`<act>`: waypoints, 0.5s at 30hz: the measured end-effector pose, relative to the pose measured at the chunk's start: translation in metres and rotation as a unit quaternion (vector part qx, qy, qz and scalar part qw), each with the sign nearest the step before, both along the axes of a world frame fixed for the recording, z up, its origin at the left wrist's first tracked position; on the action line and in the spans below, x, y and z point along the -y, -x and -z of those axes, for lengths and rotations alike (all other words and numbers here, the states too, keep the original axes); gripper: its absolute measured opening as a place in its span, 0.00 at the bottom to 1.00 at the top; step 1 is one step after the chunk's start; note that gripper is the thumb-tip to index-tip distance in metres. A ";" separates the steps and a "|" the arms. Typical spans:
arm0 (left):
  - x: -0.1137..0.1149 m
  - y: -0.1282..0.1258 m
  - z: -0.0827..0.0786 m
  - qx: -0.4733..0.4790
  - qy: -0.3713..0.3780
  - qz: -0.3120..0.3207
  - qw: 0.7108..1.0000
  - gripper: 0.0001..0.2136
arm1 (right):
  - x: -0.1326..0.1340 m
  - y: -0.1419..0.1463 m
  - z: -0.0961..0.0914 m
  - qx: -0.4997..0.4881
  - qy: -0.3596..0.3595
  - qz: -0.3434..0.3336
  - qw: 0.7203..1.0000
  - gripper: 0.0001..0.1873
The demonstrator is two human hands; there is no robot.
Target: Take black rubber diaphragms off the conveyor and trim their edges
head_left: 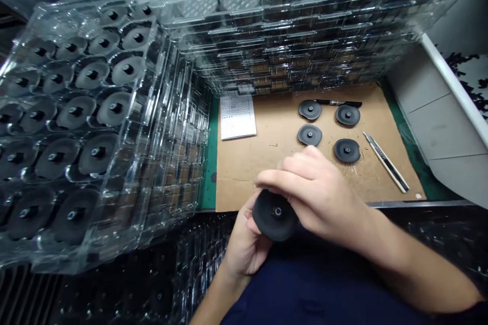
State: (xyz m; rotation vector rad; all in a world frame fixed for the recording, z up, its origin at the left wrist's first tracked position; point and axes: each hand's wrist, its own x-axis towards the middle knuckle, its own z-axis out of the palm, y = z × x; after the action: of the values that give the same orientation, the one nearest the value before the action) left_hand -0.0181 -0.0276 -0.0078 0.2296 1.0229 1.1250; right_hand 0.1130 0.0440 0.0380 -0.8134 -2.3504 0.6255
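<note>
Left hand (246, 246) cupping a black disc (275, 216) from below, right hand (316, 195) pressed over its top edge, underside hidden

The rubber disc (274, 215) I'm holding is matt black, like the four discs (309, 134) lying on the brown cardboard (259, 162). A green mat (209, 172) shows along the cardboard's edge, the stacked trays (290, 25) are clear plastic, and my shirt (316, 284) is navy.

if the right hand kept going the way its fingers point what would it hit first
Most likely the side of the stack of clear plastic trays. The fingers of the right hand, resting on the black disc, point left across the cardboard sheet toward it, though their height above the sheet is hard to judge.
</note>
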 end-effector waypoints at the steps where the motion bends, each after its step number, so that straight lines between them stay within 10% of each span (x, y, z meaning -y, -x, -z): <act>1: 0.000 0.000 0.004 0.013 0.000 0.004 1.000 0.15 | 0.003 0.002 -0.002 0.014 -0.015 0.017 1.000 0.13; 7: -0.002 -0.004 0.012 0.081 0.009 0.023 0.996 0.17 | -0.013 -0.008 0.008 -0.017 0.059 -0.003 0.998 0.12; 11: 0.000 0.000 0.005 0.193 0.021 0.034 0.980 0.26 | -0.025 -0.030 0.046 0.005 0.206 0.162 0.965 0.11; 15: 0.002 0.006 0.009 0.254 0.035 0.031 0.966 0.29 | 0.007 -0.039 0.094 0.012 0.294 0.143 0.945 0.12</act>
State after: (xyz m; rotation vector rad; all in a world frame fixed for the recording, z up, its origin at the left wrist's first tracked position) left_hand -0.0236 -0.0291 -0.0170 -0.0853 0.5915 1.0167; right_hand 0.1522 0.0370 -0.0556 -1.3952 -2.0138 1.2135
